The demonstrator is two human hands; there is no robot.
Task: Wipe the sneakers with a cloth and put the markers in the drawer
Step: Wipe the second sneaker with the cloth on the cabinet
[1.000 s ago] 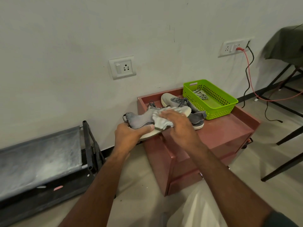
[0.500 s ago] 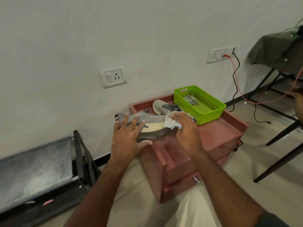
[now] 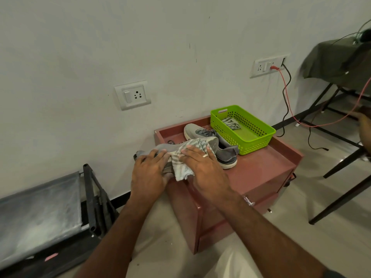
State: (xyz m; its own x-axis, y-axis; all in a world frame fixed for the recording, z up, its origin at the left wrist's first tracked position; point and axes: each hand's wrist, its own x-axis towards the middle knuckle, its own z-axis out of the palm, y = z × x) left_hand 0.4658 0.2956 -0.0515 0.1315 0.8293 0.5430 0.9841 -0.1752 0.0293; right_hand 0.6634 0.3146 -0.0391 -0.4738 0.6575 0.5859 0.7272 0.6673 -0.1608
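- Sneakers are the object here: one grey sneaker (image 3: 176, 146) is held over the near-left corner of the red drawer cabinet (image 3: 261, 169), and the second sneaker (image 3: 218, 145) rests on the cabinet top just behind the hands.
- The left hand (image 3: 149, 173) lies flat on the heel part of the held sneaker with its fingers spread, not closed around it; I judge it is steadying the shoe so it does not slide during the wiping.
- The right hand (image 3: 202, 167) presses the striped cloth (image 3: 181, 167) against the side of the same sneaker, palm down, fingers nearly straight, with the cloth trapped under it and one end hanging below.
- A green basket (image 3: 259, 137) stands beyond the right hand, next to the second sneaker; something striped lies in it, but I cannot tell what.
- No markers can be made out, and the drawers look closed, so that part seems not yet done.
- No brand or writing can be read on the shoes or the cloth.
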